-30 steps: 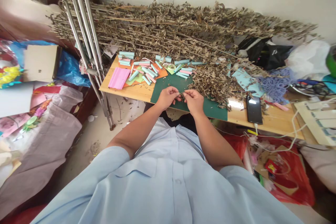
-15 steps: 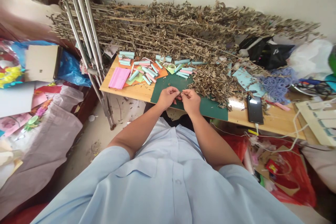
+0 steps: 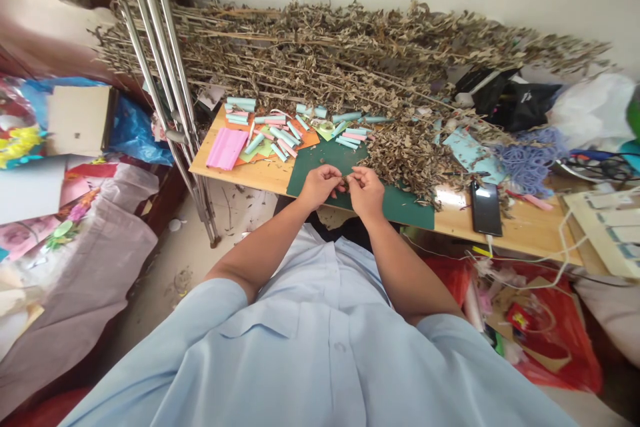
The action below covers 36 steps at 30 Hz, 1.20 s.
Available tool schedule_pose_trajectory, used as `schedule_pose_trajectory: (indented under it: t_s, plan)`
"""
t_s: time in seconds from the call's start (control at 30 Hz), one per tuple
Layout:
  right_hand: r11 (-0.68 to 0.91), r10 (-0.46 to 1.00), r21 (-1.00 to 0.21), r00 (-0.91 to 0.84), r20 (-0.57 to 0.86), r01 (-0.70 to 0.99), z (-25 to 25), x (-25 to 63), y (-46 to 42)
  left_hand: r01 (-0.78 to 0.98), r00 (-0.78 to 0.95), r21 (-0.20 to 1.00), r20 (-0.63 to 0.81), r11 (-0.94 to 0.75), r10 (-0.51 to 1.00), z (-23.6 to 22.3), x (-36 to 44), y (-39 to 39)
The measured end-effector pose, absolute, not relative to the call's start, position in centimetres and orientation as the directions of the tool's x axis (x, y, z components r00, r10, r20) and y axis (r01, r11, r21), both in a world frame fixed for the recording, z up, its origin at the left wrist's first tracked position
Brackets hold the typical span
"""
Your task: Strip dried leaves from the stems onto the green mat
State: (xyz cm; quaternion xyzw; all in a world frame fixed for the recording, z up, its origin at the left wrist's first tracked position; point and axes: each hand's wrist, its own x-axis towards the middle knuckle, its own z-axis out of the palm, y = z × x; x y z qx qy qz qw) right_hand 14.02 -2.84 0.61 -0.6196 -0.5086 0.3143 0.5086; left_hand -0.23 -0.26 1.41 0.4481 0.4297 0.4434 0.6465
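My left hand [image 3: 320, 187] and my right hand [image 3: 367, 193] hover close together over a dark green cutting mat [image 3: 325, 163], their fingertips meeting around a small thin brownish piece [image 3: 345, 181]. It is too small to identify. To the right of my right hand, a heap of dried leaves [image 3: 405, 160] lies on the mat. Rolled pale blue paper tubes [image 3: 283, 137] and pink strips lie scattered on orange paper beyond my left hand.
A wooden tabletop [image 3: 260, 177] holds a pink paper stack [image 3: 227, 148] and a black smartphone [image 3: 486, 208]. Dried leafy branches [image 3: 320, 53] lean along the wall behind. Metal crutches [image 3: 160, 80] stand at the table's left end. Bags and clutter fill both sides.
My hands have drawn slightly closer together, and my right hand has shifted a little left. The fingertips still pinch the small piece.
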Motion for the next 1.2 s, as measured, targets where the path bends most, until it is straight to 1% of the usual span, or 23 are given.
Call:
schedule_pose_trajectory:
  t_s: [0.1, 0.17, 0.27, 0.37, 0.47, 0.57, 0.63, 0.7, 0.83, 0.93, 1.07, 1.2]
  plan:
    - [0.016, 0.945, -0.973, 0.316, 0.091, 0.231, 0.66, 14.20, -2.52, -0.184, 0.251, 0.960, -0.161, 0.210, 0.955, 1.42, -0.25, -0.26]
    - [0.002, 0.960, -0.981, 0.274, 0.056, 0.192, 0.91, 14.27, -2.43, -0.186, 0.257, 0.961, -0.156, 0.207, 0.954, 1.41, -0.25, -0.26]
    - [-0.009, 0.976, -0.982, 0.215, 0.032, 0.188, 1.24, 14.18, -2.49, -0.195, 0.267, 0.962, -0.137, 0.192, 0.954, 1.31, -0.24, -0.26]
    - [0.014, 0.979, -0.976, 0.195, 0.057, 0.216, 1.24, 14.00, -2.70, -0.183, 0.278, 0.967, -0.124, 0.179, 0.953, 1.15, -0.23, -0.26]
    - [0.079, 0.970, -0.945, 0.193, 0.145, 0.317, 0.93, 13.99, -2.84, -0.170, 0.276, 0.971, -0.117, 0.168, 0.954, 1.08, -0.24, -0.27]
    - [0.099, 0.937, -0.909, 0.270, 0.223, 0.405, 0.57, 14.23, -2.65, -0.167, 0.266, 0.969, -0.134, 0.183, 0.955, 1.21, -0.26, -0.28]
    - [0.064, 0.928, -0.927, 0.319, 0.192, 0.371, 0.46, 14.43, -2.41, -0.165, 0.265, 0.966, -0.150, 0.198, 0.952, 1.32, -0.26, -0.28]
    - [0.031, 0.938, -0.952, 0.320, 0.132, 0.304, 0.55, 14.56, -2.25, -0.168, 0.270, 0.964, -0.154, 0.204, 0.950, 1.38, -0.25, -0.25]
    - [0.018, 0.965, -0.976, 0.251, 0.073, 0.216, 0.97, 14.58, -2.35, -0.188, 0.281, 0.963, -0.136, 0.193, 0.950, 1.26, -0.22, -0.21]
    - [0.029, 0.980, -0.980, 0.185, 0.067, 0.199, 1.03, 14.60, -2.49, -0.184, 0.294, 0.966, -0.123, 0.183, 0.948, 1.15, -0.22, -0.21]
    - [0.051, 0.986, -0.964, 0.141, 0.090, 0.261, 0.77, 14.79, -2.57, -0.137, 0.322, 0.975, -0.125, 0.177, 0.938, 1.14, -0.23, -0.23]
    - [0.126, 0.975, -0.903, 0.116, 0.189, 0.411, 0.65, 14.86, -2.84, -0.127, 0.313, 0.976, -0.128, 0.175, 0.941, 1.01, -0.21, -0.21]
